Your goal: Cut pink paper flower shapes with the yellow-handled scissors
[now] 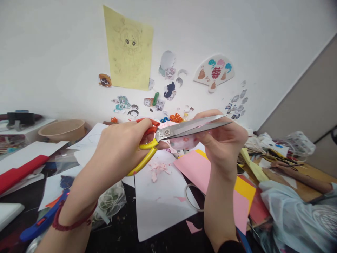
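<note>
My left hand [122,151] is closed around the red and yellow handles of a pair of scissors [184,129]. The blades are slightly apart and point right, passing in front of my right hand [223,140]. Behind them is a rounded, pale pink thing with reddish spots [181,142], apparently paper; my right hand's bent fingers grip its right side. The blades hide part of it and some of those fingertips. Below, pink paper scraps [159,168] lie on a white sheet [163,214].
Pink card [193,167] and a white ring [193,196] lie to the right. At left are a blue glue gun [44,218], a bag of cords [112,200] and a tan bowl [63,130]. Another person's arm [297,175] rests at far right. A wall [65,52] stands behind.
</note>
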`<state>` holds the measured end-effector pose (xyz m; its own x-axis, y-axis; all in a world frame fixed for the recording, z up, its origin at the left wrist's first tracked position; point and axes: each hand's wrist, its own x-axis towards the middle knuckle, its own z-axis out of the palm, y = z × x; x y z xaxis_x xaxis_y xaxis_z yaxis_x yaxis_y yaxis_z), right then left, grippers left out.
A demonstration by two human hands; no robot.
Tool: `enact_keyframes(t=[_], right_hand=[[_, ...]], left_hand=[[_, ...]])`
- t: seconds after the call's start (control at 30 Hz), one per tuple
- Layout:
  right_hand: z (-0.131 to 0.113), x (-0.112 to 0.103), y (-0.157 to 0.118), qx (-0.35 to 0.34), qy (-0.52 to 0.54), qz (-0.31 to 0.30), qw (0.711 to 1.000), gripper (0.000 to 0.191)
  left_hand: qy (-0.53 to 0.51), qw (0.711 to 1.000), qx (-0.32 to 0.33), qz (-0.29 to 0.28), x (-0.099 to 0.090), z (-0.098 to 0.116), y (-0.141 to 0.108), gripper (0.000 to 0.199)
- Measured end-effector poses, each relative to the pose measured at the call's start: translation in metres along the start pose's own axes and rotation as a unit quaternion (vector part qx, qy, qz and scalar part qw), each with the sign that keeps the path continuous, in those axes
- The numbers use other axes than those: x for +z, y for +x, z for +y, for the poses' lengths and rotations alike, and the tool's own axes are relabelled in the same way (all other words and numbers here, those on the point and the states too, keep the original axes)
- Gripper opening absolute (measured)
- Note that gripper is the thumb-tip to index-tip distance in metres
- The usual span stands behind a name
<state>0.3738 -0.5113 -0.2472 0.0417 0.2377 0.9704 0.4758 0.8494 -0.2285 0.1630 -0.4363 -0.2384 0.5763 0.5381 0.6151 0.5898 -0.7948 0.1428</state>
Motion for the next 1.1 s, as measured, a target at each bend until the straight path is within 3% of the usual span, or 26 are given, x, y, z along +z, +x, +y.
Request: enact_keyframes(t=[0.67, 0.93, 1.1], right_hand=[[-0.005, -0.0032, 0.0027, 0.002, -0.023, -0.025, 0.999, 0.015], [-0.0058, -0.0035, 0.0022, 0.007, -0.028, -0.023, 0.999, 0.013], [-0.0065, -0.0048, 0.0015, 0.034, -0.042, -0.026, 0.998, 0.009]], left_hand=[[0.046, 0.999, -0.011, -0.023, -0.0041, -0.0042, -0.0044, 0.05], [0.033, 0.999, 0.001, -0.008, -0.0024, -0.0054, -0.0034, 0.052], [0.001, 0.999, 0.017, 0.032, -0.0025, -0.0051, -0.0048, 0.052]])
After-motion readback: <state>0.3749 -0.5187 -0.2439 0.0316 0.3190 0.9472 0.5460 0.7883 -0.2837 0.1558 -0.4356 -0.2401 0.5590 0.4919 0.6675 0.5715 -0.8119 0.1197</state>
